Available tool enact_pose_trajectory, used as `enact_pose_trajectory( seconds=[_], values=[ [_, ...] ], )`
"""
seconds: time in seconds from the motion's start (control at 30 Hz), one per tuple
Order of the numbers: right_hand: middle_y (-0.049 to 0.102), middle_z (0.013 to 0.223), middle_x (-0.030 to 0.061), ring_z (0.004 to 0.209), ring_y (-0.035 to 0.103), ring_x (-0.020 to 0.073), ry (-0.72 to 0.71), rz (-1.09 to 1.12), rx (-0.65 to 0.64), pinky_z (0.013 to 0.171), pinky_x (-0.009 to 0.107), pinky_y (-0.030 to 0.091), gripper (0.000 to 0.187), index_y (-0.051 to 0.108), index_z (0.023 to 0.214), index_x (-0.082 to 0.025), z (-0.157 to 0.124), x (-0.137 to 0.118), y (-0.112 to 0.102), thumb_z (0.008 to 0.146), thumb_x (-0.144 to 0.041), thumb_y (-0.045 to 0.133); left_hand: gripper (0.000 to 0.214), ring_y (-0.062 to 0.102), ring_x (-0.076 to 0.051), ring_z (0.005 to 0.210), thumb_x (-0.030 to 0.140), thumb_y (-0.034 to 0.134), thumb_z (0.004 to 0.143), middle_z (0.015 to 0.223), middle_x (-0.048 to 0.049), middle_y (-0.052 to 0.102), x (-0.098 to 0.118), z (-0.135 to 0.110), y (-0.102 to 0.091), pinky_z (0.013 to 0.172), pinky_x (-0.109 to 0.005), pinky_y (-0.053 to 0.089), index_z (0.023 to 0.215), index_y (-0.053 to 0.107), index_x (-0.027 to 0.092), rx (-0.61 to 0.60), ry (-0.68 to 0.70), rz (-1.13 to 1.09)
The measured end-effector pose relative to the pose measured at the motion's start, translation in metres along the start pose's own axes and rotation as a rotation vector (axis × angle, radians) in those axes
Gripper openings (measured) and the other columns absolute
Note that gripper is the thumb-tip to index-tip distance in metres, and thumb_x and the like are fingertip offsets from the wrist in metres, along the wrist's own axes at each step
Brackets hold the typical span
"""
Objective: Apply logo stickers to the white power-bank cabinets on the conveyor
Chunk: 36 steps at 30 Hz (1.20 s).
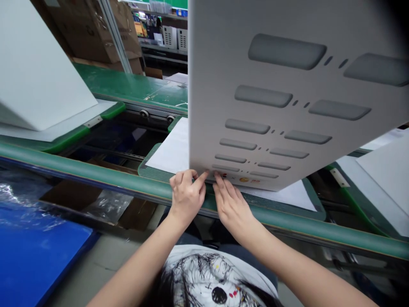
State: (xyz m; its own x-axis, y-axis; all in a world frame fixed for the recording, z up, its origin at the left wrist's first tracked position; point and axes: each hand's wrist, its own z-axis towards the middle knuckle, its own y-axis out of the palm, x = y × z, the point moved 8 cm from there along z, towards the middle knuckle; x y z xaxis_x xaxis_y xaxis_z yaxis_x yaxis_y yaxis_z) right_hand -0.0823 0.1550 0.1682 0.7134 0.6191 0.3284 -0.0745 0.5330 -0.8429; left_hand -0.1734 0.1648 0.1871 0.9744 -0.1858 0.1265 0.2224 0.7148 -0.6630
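Observation:
A tall white metal cabinet [217, 76] with rows of rounded slots stands in front of me. Small coloured logos [244, 180] run along the bottom of its slotted face. My left hand [188, 192] is at the lower left corner, its index finger stretched to the panel and the other fingers curled in; whether anything is inside them is hidden. Beside it, my right hand [231, 204] lies with extended fingers against the lower edge, fingertips touching the panel at the left end of the logos. Under the cabinet is a white sheet [171, 149] on a green carrier plate [153, 168].
A green rail [134, 180] runs along the line's near side. Other white housings stand left [41, 64] and right [390, 170] on similar plates. Below left lie a blue sheet [38, 256] and clear plastic [108, 205]. Cardboard boxes [86, 34] and shelves [164, 53] are behind.

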Motion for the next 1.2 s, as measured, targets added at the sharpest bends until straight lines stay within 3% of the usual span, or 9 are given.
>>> enact_pose_trajectory(
  seconds=[0.3,0.43,0.5,0.63,0.73,0.8,0.97,1.1,1.2],
  values=[
    [0.046,0.130,0.0213,0.110,0.048,0.0293,-0.019,-0.007,0.026,0.080,0.036,0.048,0.044,0.057,0.116,0.005,0.002,-0.003,-0.001,0.082,-0.003,0.030,0.027,0.045,-0.021,0.077,0.014,0.060,0.076,0.081,-0.0056,0.058,0.004,-0.001,0.002,0.070,-0.034,0.030,0.098,0.069,0.025,-0.008,0.019,0.007],
    [0.051,0.125,0.0186,0.105,0.048,0.0280,0.024,0.135,0.002,0.077,0.037,0.048,0.038,0.060,0.108,0.000,0.005,0.005,-0.003,0.085,-0.003,0.031,0.026,0.045,-0.021,0.078,0.013,0.061,0.076,0.082,-0.0058,0.058,0.002,-0.001,0.001,0.071,-0.033,0.030,0.098,0.070,0.025,-0.005,0.023,0.014],
    [0.057,0.115,0.0150,0.102,0.049,0.0258,0.037,0.301,0.045,0.077,0.037,0.047,0.032,0.062,0.099,-0.005,0.008,-0.001,-0.004,0.089,-0.006,0.032,0.027,0.045,-0.021,0.077,0.013,0.061,0.076,0.082,-0.0057,0.058,-0.008,-0.002,-0.003,0.070,-0.033,0.030,0.098,0.070,0.024,-0.009,0.024,0.008],
    [0.058,0.106,0.0123,0.101,0.049,0.0228,0.007,0.526,0.247,0.081,0.035,0.045,0.021,0.059,0.092,-0.008,0.013,-0.039,-0.008,0.090,-0.006,0.038,0.029,0.044,-0.020,0.078,0.012,0.061,0.075,0.082,-0.0057,0.057,-0.045,-0.003,-0.014,0.071,-0.033,0.029,0.100,0.069,0.025,-0.017,0.048,-0.029],
    [0.056,0.101,0.0120,0.097,0.051,0.0205,0.156,0.607,0.327,0.081,0.035,0.045,0.018,0.056,0.095,-0.009,0.014,-0.052,-0.006,0.085,0.000,0.044,0.027,0.044,-0.020,0.079,0.012,0.061,0.076,0.083,-0.0057,0.057,-0.069,-0.004,-0.020,0.071,-0.032,0.030,0.099,0.069,0.025,-0.030,0.079,-0.081],
    [0.055,0.098,0.0110,0.093,0.052,0.0184,0.326,0.638,0.357,0.080,0.034,0.046,0.018,0.055,0.097,-0.011,0.009,-0.043,-0.003,0.084,-0.002,0.046,0.027,0.044,-0.019,0.077,0.012,0.060,0.077,0.082,-0.0054,0.057,-0.074,-0.005,-0.022,0.071,-0.032,0.030,0.098,0.069,0.025,-0.043,0.115,-0.128],
    [0.056,0.087,0.0063,0.083,0.054,0.0156,0.684,0.604,0.422,0.073,0.030,0.047,0.010,0.056,0.093,-0.015,-0.019,0.009,-0.005,0.087,-0.011,0.048,0.030,0.045,-0.018,0.073,0.013,0.056,0.080,0.078,-0.0046,0.056,-0.045,-0.004,-0.015,0.069,-0.031,0.031,0.106,0.066,0.023,-0.101,0.221,-0.216],
    [0.057,0.087,0.0064,0.081,0.054,0.0155,0.746,0.616,0.395,0.069,0.028,0.047,0.012,0.057,0.091,-0.015,-0.031,0.029,-0.006,0.088,-0.013,0.046,0.031,0.046,-0.018,0.071,0.017,0.052,0.083,0.073,-0.0042,0.055,-0.012,0.003,0.000,0.064,-0.032,0.030,0.113,0.061,0.018,-0.171,0.262,-0.166],
    [0.057,0.088,0.0067,0.083,0.054,0.0157,0.745,0.669,0.386,0.072,0.029,0.047,0.014,0.057,0.090,-0.015,-0.032,0.030,-0.005,0.088,-0.012,0.044,0.027,0.047,-0.019,0.071,0.016,0.055,0.082,0.070,-0.0031,0.055,-0.003,0.011,0.003,0.062,-0.033,0.028,0.107,0.064,0.020,-0.131,0.260,-0.108]
  ],
)
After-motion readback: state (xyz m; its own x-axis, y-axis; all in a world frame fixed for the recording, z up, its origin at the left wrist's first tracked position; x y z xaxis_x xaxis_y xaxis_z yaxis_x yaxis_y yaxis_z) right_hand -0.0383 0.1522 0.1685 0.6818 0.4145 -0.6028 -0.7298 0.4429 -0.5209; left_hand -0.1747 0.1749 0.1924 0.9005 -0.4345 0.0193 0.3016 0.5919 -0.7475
